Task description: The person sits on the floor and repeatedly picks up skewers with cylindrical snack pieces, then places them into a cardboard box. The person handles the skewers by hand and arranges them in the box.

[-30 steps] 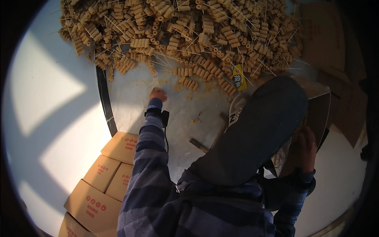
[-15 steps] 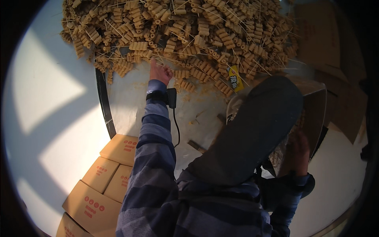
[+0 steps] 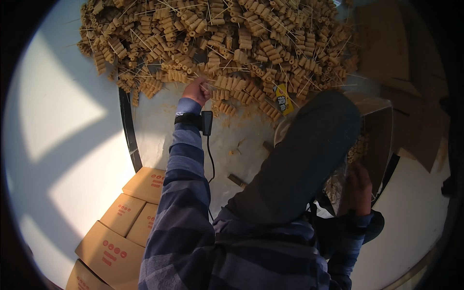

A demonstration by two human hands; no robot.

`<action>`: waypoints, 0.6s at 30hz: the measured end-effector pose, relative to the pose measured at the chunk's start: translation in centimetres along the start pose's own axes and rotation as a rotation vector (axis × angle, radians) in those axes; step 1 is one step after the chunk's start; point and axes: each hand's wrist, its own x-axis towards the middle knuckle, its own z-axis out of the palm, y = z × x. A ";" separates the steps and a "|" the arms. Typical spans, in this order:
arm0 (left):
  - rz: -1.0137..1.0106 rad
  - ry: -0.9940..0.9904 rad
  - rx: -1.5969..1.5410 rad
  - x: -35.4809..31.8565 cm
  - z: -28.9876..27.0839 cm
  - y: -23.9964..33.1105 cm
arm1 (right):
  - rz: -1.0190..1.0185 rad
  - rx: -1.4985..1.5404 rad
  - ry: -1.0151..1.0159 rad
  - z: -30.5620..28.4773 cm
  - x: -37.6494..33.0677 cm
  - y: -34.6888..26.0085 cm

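A big heap of skewers (image 3: 232, 43), ridged tan tube-shaped pieces on thin pale sticks, covers the far side. My left hand (image 3: 195, 91) reaches to its near edge, fingers curled round a stick beside a row of these pieces (image 3: 231, 83). Which pieces belong to that stick is hard to make out. On the right, my right hand (image 3: 358, 188) hangs in shade at the near side of an open carton (image 3: 379, 130), its fingers loosely stretched, with nothing visible in them. More tan pieces (image 3: 358, 147) lie inside the carton, along with clear plastic. My raised dark-trousered knee hides part of it.
A small yellow and black packet (image 3: 283, 99) lies against the heap. Crumbs and a short dark strip (image 3: 237, 181) are on the pale sheet. Closed cartons (image 3: 111, 249) stand at the lower left. Flattened cardboard (image 3: 415, 111) leans at the far right.
My left hand has shifted slightly and its outstretched finger has curled in round a stick. My right hand has moved slightly left beside the carton. The whole view has shifted a little.
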 end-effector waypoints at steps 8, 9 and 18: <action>0.157 -0.341 -0.131 -10.5 9.4 0.7 | -0.106 -0.036 0.100 -0.9 -1.0 -1.7; 0.191 -0.405 -0.121 -11.2 10.4 1.0 | -0.117 -0.040 0.129 -1.0 -1.2 -2.0; 0.307 -0.409 0.134 -13.0 14.0 3.0 | -0.096 0.154 0.168 -1.9 -4.6 -3.6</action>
